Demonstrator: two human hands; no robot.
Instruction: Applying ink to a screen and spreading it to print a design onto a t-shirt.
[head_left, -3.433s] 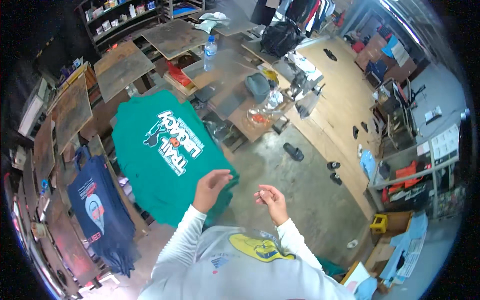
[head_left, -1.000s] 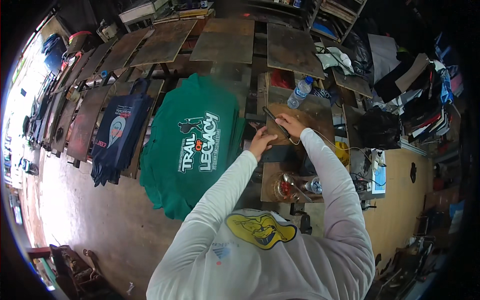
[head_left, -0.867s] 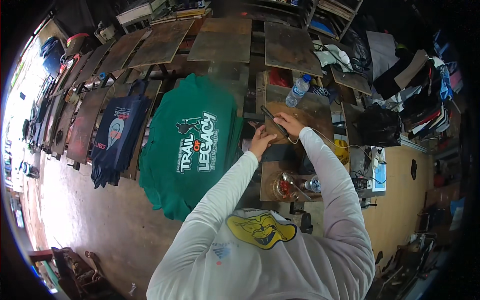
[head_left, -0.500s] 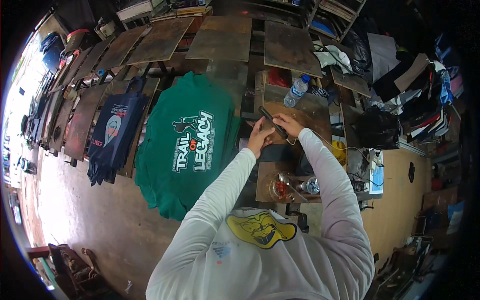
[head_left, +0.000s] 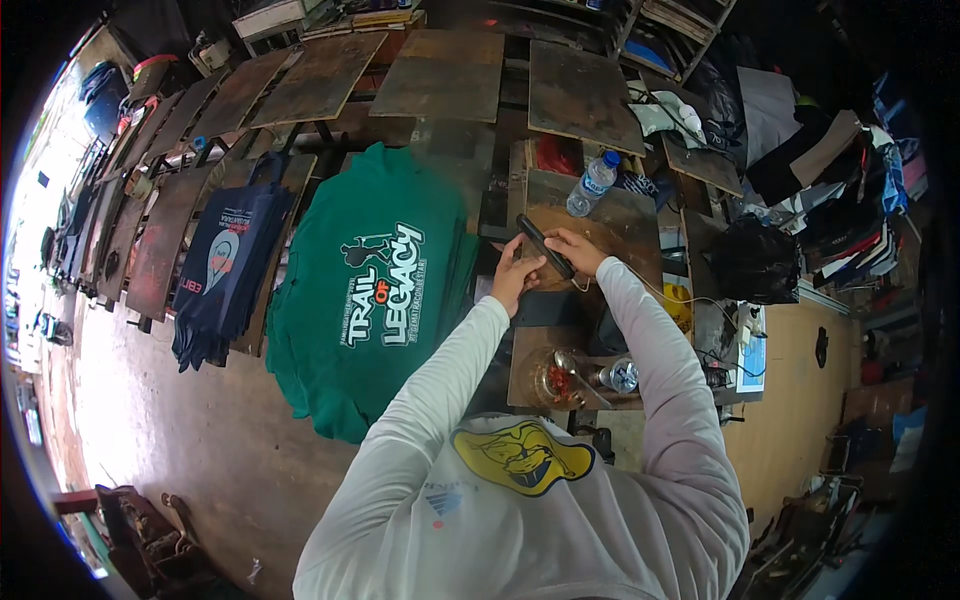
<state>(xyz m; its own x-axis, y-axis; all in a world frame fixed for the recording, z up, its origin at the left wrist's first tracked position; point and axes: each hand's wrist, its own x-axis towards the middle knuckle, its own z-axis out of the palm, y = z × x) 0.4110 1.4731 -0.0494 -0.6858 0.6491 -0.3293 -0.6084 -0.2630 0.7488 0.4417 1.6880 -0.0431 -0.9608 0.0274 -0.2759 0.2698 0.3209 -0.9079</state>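
A dark, slim phone is held up in front of me, seen nearly edge-on. My left hand grips its near left side with bent fingers. From the right, my right hand closes round its lower end. A pale cable runs from beside the phone past my right wrist. Just beyond my right hand stands a water bottle with a blue cap, on a small wooden table. The phone's screen is hidden from this view.
Left of my arms lies a stack of green printed shirts, with dark blue printed bags farther left. A glass jar and another clear container stand on the table's near end. Wooden boards line the back; a black plastic bag sits right.
My hands and the phone stay almost where they were; the left hand's fingers have shifted slightly against the phone. The whole view has moved a little.
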